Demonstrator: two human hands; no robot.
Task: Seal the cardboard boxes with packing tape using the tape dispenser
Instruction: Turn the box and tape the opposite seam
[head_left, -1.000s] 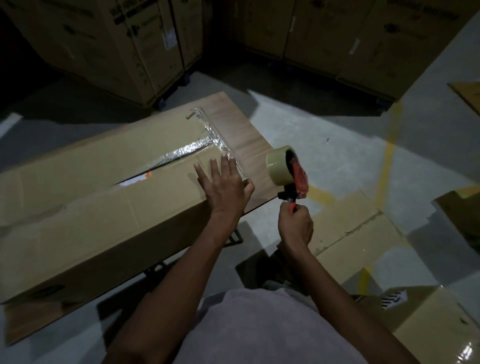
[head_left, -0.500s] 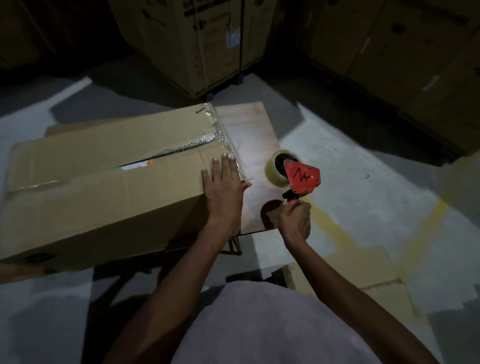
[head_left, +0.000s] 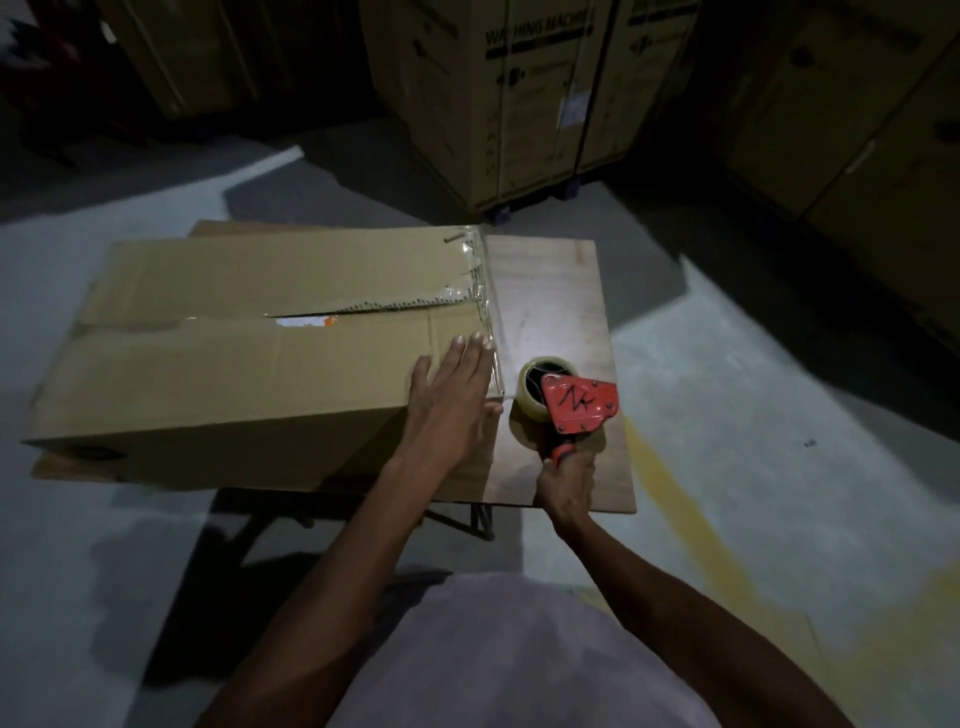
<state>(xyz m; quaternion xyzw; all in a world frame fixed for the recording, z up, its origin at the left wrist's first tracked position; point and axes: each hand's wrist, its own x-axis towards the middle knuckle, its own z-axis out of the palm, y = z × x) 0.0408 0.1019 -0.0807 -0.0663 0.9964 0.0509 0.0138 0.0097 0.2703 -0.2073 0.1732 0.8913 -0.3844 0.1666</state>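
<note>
A long cardboard box (head_left: 218, 374) lies on a small wooden table (head_left: 556, 312). Its top flaps meet in a seam that gapes slightly, and clear tape (head_left: 485, 291) runs down its right edge. My left hand (head_left: 457, 389) presses flat on the box's near right corner, fingers straight. My right hand (head_left: 569, 483) grips the handle of a red tape dispenser (head_left: 579, 405) carrying a roll of tan tape (head_left: 535, 400). The dispenser is just right of the box's corner, above the table. A thin strip of tape runs from the roll to the corner.
Tall printed cartons (head_left: 519, 98) on wheeled bases stand behind the table, with more cartons (head_left: 857, 119) at the right. The concrete floor (head_left: 753, 415) has a yellow painted line (head_left: 691, 530). The table's metal legs (head_left: 478, 519) show beneath its near edge.
The view has swung so the box lies squarer before me. The dispenser has dropped lower and nearer the box's right corner. My left hand stays flat on the box.
</note>
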